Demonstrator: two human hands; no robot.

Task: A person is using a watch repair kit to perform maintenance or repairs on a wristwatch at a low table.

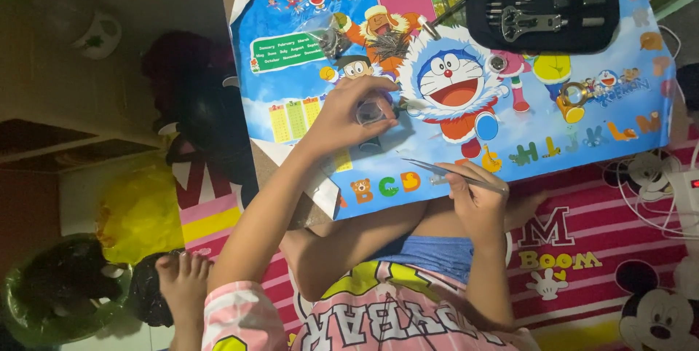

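The left hand (349,114) pinches a small clear case (373,113) between thumb and fingertips, holding it just over the table (306,103), a low board covered in a bright blue cartoon print. The case sits near the middle of the view, slightly toward 10 o'clock from centre (what is inside it is too small to tell). The right hand (477,191) is closed around thin metal tweezers (437,170), whose tips point toward 10 o'clock, ending just below the case and apart from it.

At 1 o'clock a black tool kit (542,9) lies open on the table, with a wrench-like metal tool and a row of small bits in it. A small bag (328,34) with metal parts lies at 11 o'clock from the left hand. A gold ring-shaped piece (574,96) rests at 3 o'clock, near the table's right part. White cables (648,198) lie on the striped red mat (582,249) at 4 o'clock.
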